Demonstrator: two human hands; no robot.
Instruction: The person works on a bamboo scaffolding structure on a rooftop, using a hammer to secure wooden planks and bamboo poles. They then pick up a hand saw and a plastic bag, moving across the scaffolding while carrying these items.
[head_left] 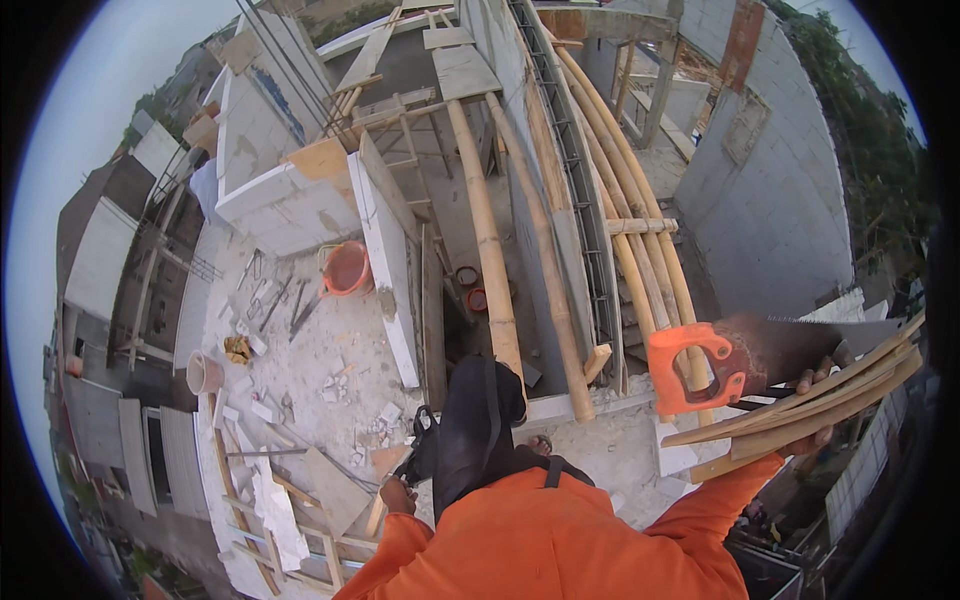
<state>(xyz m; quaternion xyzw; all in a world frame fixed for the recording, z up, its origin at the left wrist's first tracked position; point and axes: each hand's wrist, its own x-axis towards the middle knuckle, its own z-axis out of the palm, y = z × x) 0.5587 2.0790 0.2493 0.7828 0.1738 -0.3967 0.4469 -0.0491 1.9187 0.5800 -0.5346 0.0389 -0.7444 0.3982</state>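
Observation:
My right hand (812,440) is out to the right, wrapped round a bundle of thin wooden strips (770,425) and a handsaw. The saw's orange handle (715,368) points inward, toward the bamboo poles, and its dark, rust-stained blade (775,345) runs over the strips. Low beside my left leg, my left hand (398,497) has its fingers curled. Whatever they close on is small and partly hidden, next to a dark shape by my foot. My dark trouser leg (470,430) is bent at the knee near the wall edge.
Bamboo poles (485,240) span a deep gap ahead, beside a steel rebar cage (570,150). More bamboo (640,240) lies right of it. On the left slab stand an orange bucket (347,268), loose tools and block rubble (385,425). A person (205,185) is at far left.

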